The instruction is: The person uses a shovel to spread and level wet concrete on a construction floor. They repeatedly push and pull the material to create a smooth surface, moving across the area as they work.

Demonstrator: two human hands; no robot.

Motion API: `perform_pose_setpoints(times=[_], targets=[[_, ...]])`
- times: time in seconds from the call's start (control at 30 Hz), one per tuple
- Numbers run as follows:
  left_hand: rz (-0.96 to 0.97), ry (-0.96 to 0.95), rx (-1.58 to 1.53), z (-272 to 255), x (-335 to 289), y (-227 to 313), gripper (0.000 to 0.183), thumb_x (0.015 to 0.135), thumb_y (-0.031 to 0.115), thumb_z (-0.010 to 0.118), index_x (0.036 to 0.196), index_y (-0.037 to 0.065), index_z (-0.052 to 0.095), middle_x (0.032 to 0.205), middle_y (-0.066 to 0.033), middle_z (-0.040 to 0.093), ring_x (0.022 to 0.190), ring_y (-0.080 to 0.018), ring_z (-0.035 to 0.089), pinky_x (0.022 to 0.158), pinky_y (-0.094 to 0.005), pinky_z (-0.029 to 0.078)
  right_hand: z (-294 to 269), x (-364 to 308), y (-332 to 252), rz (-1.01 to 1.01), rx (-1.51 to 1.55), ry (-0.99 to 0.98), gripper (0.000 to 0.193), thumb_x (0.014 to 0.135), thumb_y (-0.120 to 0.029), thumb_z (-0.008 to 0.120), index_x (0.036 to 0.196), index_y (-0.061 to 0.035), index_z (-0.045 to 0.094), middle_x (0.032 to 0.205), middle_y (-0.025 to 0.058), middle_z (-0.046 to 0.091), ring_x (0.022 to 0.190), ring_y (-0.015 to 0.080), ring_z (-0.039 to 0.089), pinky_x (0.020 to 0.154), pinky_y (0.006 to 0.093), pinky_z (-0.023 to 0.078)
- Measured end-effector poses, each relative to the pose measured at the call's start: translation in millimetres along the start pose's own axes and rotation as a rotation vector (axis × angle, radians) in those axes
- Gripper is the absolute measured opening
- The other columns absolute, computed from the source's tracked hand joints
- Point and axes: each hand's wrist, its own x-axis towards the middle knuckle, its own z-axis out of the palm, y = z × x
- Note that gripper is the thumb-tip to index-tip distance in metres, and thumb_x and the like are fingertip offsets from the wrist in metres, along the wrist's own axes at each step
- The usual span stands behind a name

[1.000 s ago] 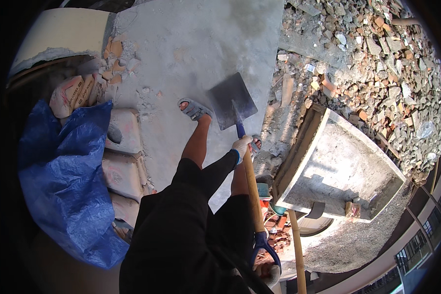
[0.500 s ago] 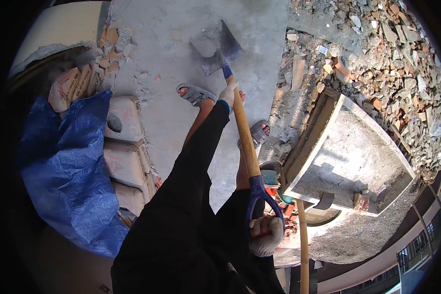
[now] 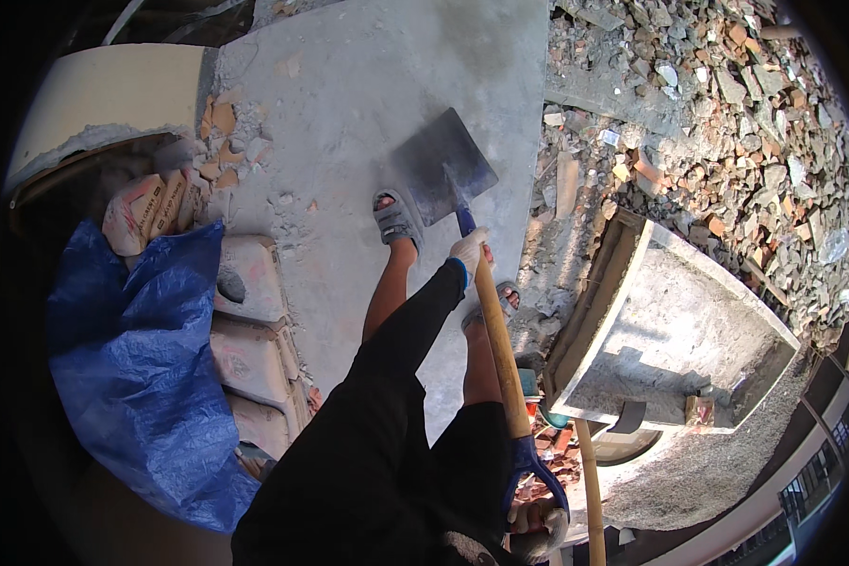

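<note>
A shovel with a wooden shaft (image 3: 502, 344) slants from the lower right up toward the middle. My left hand (image 3: 466, 251), in a white glove, is closed round the shaft just below the blue socket. Over the concrete floor (image 3: 349, 123), near my sandalled left foot (image 3: 395, 219), the dark metal blade (image 3: 443, 168) shows a bare surface. At the near end, my gloved right hand (image 3: 538, 526) grips the blue D-shaped handle (image 3: 558, 487). Whether the blade touches the floor I cannot tell.
Blue tarpaulin (image 3: 151, 377) and stacked cement bags (image 3: 250, 354) stand left. Broken brick rubble (image 3: 764, 141) covers the far right, with a pale mixing trough (image 3: 698, 321) nearer. A second wooden pole (image 3: 590, 491) leans beside my right hand. Gravel (image 3: 717, 476) lies beyond it.
The shovel has shifted right and nearer in the picture, both hands with it. Its blade is turned differently; the grey patch in its middle no longer shows. The view has also shifted.
</note>
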Motion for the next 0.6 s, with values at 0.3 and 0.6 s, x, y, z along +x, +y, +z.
perform_pose_setpoints(times=[0.3,0.6], targets=[[-0.041,0.033,0.106,-5.4,14.1,14.4,0.046,0.079,0.045,0.073,0.095,0.005,0.054,0.074,-0.0077,0.058,0.055,-0.021,0.058,0.057,-0.04,0.051,33.0,-19.9,37.7,0.022,-0.097,0.553,0.025,0.096,-0.03,0.053,0.078,-0.0137,0.053,0.054,-0.0022,0.04,0.048,0.0159,0.041,0.062,0.0415,0.042],[0.249,-0.155,0.007,16.0,-70.9,283.2,0.083,0.079,0.067,0.063,0.133,0.008,0.039,0.104,-0.0153,0.052,0.092,-0.0269,0.059,0.079,-0.0457,0.051,307.5,315.9,143.9,-0.008,0.138,0.251,0.022,0.09,-0.024,0.065,0.077,-0.0147,0.05,0.063,0.0,0.047,0.051,0.0179,0.041,0.063,0.0376,0.044]])
